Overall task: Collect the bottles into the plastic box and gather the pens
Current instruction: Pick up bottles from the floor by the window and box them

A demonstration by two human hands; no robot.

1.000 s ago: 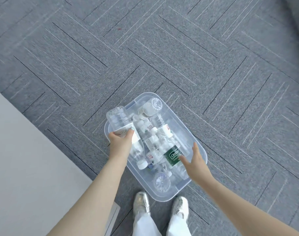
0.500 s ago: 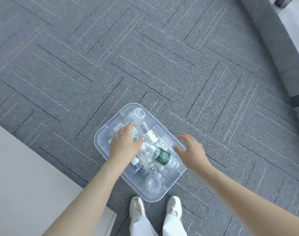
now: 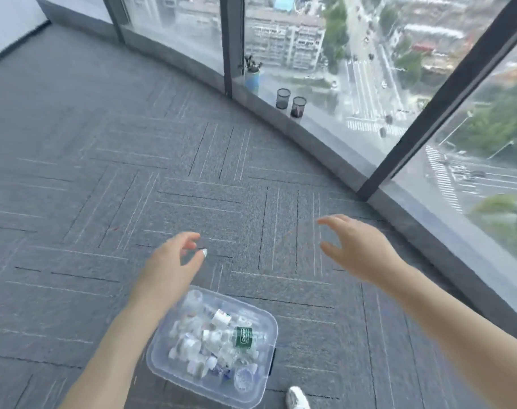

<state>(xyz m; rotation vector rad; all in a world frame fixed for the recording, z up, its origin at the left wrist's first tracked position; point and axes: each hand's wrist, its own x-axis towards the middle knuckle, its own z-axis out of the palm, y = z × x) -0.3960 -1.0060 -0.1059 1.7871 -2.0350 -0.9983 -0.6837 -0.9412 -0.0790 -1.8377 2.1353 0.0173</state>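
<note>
The head view shows the plastic box point(image 3: 261, 317) on the grey carpet point(image 3: 74, 172) near the person's feet, full of bottles point(image 3: 219, 340) lying mixed, while the left hand point(image 3: 169, 267) and the right hand point(image 3: 360, 252) hang above the floor with loose, spread fingers and hold nothing. The pens are probably in the two mesh cups point(image 3: 291, 103) on the window ledge point(image 3: 334, 134), but blur hides their contents, so a hasty reach could tip a cup over.
</note>
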